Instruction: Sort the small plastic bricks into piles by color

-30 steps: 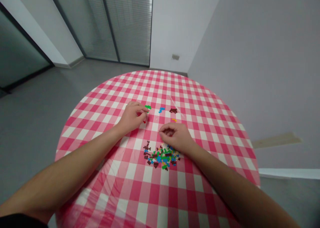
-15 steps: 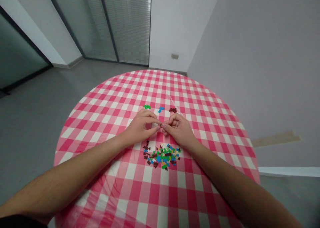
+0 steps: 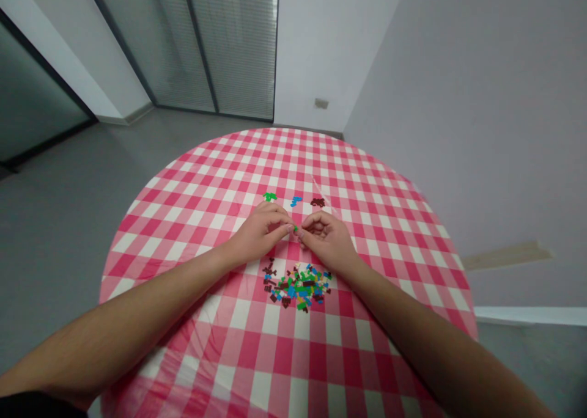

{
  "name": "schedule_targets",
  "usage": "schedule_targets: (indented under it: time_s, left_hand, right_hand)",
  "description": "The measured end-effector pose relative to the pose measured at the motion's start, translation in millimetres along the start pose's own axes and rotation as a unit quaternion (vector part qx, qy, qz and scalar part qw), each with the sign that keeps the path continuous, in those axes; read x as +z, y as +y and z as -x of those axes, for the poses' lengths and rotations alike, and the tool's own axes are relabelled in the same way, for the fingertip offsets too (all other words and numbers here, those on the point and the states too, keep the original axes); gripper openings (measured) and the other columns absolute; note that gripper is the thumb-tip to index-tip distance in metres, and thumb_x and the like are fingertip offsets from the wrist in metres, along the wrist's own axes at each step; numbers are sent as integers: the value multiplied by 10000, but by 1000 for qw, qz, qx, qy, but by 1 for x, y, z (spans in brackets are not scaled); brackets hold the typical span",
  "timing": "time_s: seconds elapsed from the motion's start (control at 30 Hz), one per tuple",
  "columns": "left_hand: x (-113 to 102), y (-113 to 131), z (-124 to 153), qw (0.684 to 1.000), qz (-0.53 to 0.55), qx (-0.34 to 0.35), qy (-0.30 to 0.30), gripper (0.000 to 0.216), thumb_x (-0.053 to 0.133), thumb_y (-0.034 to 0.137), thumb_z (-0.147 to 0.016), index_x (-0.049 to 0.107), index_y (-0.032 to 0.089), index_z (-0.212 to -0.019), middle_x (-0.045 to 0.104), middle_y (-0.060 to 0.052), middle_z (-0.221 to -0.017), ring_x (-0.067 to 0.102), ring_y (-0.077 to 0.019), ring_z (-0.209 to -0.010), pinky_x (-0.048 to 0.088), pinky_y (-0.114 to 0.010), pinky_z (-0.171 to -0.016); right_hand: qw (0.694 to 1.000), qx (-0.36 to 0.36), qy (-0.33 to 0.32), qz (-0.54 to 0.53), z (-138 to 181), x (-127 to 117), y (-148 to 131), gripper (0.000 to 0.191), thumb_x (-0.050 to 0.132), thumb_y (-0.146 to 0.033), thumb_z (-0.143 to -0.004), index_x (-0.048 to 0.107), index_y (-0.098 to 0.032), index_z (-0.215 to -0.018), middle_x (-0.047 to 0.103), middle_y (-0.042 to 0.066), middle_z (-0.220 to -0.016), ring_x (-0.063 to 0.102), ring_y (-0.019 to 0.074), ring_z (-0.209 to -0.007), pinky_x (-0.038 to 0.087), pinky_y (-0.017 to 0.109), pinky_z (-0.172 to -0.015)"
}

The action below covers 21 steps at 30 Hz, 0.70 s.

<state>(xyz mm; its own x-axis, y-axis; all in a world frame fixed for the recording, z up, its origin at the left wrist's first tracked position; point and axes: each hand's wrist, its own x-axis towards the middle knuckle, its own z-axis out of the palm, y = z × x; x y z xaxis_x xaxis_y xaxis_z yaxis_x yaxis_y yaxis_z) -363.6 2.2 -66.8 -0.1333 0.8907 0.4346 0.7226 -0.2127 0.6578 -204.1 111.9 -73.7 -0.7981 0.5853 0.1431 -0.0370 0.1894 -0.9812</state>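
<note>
A small green toy brick [image 3: 296, 229] shows between the fingertips of both hands, over the middle of the table. My left hand [image 3: 259, 233] pinches it from the left with thumb and forefinger. From the right, the thumb and fingers of my right hand [image 3: 334, 242] close on it, the other fingers curled. Whether a second piece is joined to it is too small to tell. Nearer to me, below the hands, lies a loose heap of toy bricks [image 3: 302, 288] in green, blue, brown, yellow and white.
Beyond my hands lie three small groups: green bricks [image 3: 270, 197], blue bricks [image 3: 296, 201] and brown bricks [image 3: 317, 202]. A red-and-white checked cloth [image 3: 389, 222] covers the round table. A wall stands close on the right, glass panels [image 3: 238, 51] at the back.
My fingertips have shifted slightly, and the green brick between them now shows more plainly. My right hand sits a touch lower. The heap and the three groups are unchanged.
</note>
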Motion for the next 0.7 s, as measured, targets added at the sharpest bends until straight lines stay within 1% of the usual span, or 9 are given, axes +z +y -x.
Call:
schedule_targets:
  time_s: [0.13, 0.3, 0.43, 0.6, 0.7]
  left_hand:
    - [1, 0, 0, 999, 30, -13, -3, 123, 575, 236, -925, 684, 236, -867, 671, -27, -892, 579, -207, -938, 448, -423, -921]
    - [1, 1, 0, 997, 63, -43, -5, 141, 571, 236, -922, 685, 247, -840, 673, -33, -890, 592, -207, -928, 461, -431, -924]
    - [1, 0, -1, 996, 77, -44, -12, 158, 555, 244, -930, 693, 249, -856, 668, -37, -914, 591, -207, -948, 460, -437, -935]
    - [2, -1, 0, 996, 85, -29, -18, 112, 581, 252, -912, 692, 247, -924, 651, -43, -928, 585, -216, -961, 464, -440, -916]
    - [2, 0, 1, 996, 83, -27, -21, 108, 587, 267, -913, 691, 242, -905, 650, -41, -916, 583, -214, -952, 459, -435, -917]
  right_hand:
    - [993, -49, 13, 104, 1, -1, -1, 111, 674, -305, -800, 659, -201, -834, 701, 25, -753, 639, 145, -631, 518, 279, -589]
    - [975, -99, 19, 198, 1, -4, -5, 91, 657, -252, -828, 721, -206, -875, 747, 46, -842, 669, 169, -721, 530, 297, -650]
    - [967, -129, 17, 220, 0, -5, -5, 97, 648, -234, -851, 727, -210, -902, 744, 56, -887, 668, 174, -772, 522, 298, -675]
    - [962, -141, 19, 234, 0, -5, -5, 104, 631, -232, -873, 723, -208, -914, 735, 50, -872, 651, 164, -756, 502, 283, -659]
    - [960, -155, 22, 232, -1, -6, -4, 94, 636, -224, -873, 724, -214, -904, 734, 43, -855, 651, 158, -743, 505, 278, -655]
